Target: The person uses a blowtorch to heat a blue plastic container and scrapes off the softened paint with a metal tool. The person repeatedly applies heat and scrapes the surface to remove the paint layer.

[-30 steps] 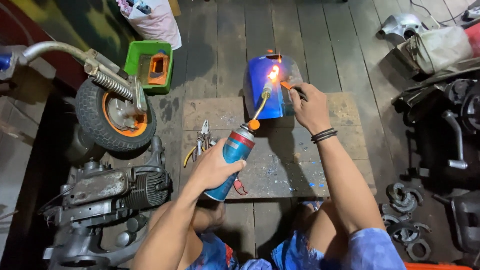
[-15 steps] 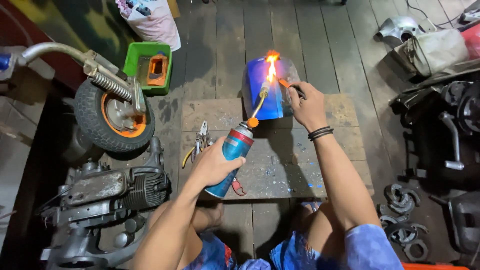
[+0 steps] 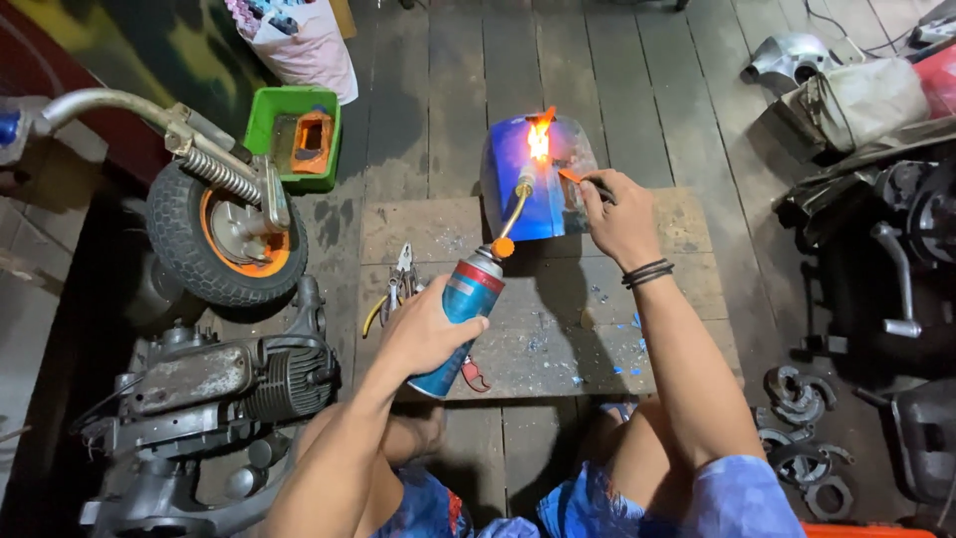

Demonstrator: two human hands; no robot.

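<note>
Blue painted panel (image 3: 518, 189), curved, stands at the far edge of a wooden board (image 3: 538, 299) laid on the plank floor (image 3: 438, 110), with a flame (image 3: 539, 134) on its upper middle. Looks like thin stiff sheet, probably light, and likely hot near the flame, so the lower edge or sides look like the safest place to hold it. Paint flakes (image 3: 597, 349) are scattered on the board in front of it.

Left hand (image 3: 423, 329) is wrapped closed around a blue and red gas torch can (image 3: 463, 319), tilted forward, its thin brass nozzle (image 3: 518, 199) reaching up to the panel. The can is a smooth metal cylinder, moderately light by the look; the grip sits at mid-body.

Right hand (image 3: 617, 214) is pinched closed on a small orange-handled scraper (image 3: 573, 177), its tip touching the panel just right of the flame. Dark bands sit on that wrist.

Pliers (image 3: 398, 279) lie on the board left of the can. Further left are a small wheel with an orange hub (image 3: 224, 234), a green bin (image 3: 261, 125) and an engine block (image 3: 229, 374). Metal rings (image 3: 797, 438) lie on the floor at right.
</note>
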